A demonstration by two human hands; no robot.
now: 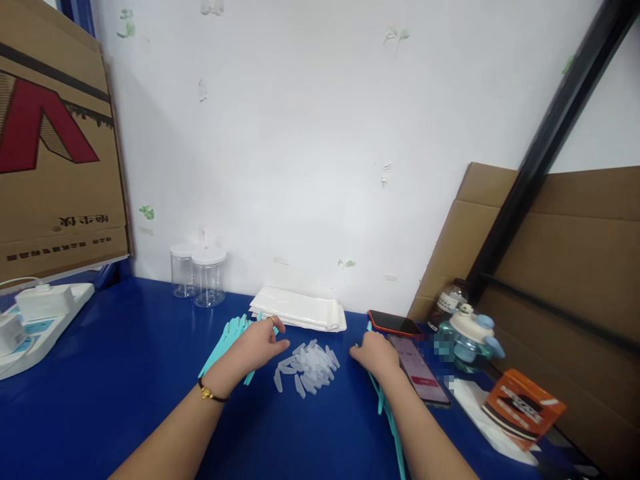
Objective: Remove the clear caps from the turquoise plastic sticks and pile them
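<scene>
A loose heap of small translucent white plastic caps (314, 365) lies on the blue table between my hands. My left hand (257, 347) hovers at the heap's left, thumb and forefinger apart with nothing visible between them. Beneath and beside it lies a bunch of thin teal plastic sticks (220, 347), partly covered by the hand. To the right of the heap, my right hand (376, 355) has its fingers curled together; whatever is in them is hidden. More teal sticks (393, 427) lie in a line under the right wrist and forearm.
Behind the heap are stacked white plastic packets (300, 309) and two clear lidded jars (209, 280). Two phones (420, 373), a teal-blue bottle (467, 340), a brown bottle (447, 303) and an orange box (523, 407) stand or lie at right. A power strip (60, 327) is at left.
</scene>
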